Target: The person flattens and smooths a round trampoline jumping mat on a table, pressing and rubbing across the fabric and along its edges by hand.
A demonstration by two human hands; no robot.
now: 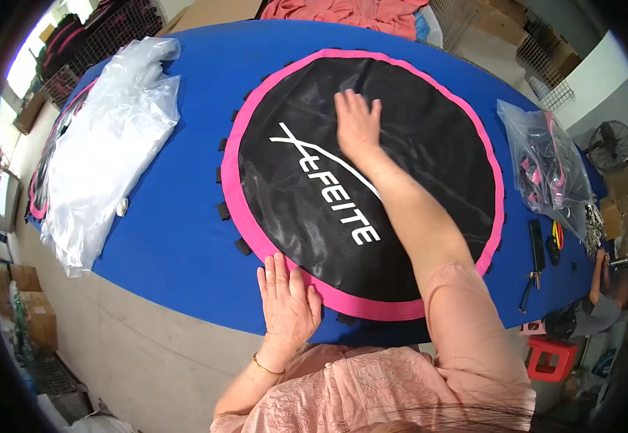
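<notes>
Round black mat (409, 137) with a pink rim (393, 311) lies flat mid-table on the blue table (169, 216); a red stool (551, 359) stands at near right. The left hand (290, 297), palm down, fingers close together, touches the near-left rim; the right hand (357, 128) reaches far, fingers spread, holding nothing. White lettering (337, 193) slants from far left to near right.

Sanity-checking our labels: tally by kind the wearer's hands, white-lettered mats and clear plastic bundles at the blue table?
Wearer's hands: 2 (left hand, right hand)
White-lettered mats: 1 (round black mat with pink edge)
Clear plastic bundles: 2 (whitish heap at picture left, bag with pink contents at picture right)
Total: 5
</notes>
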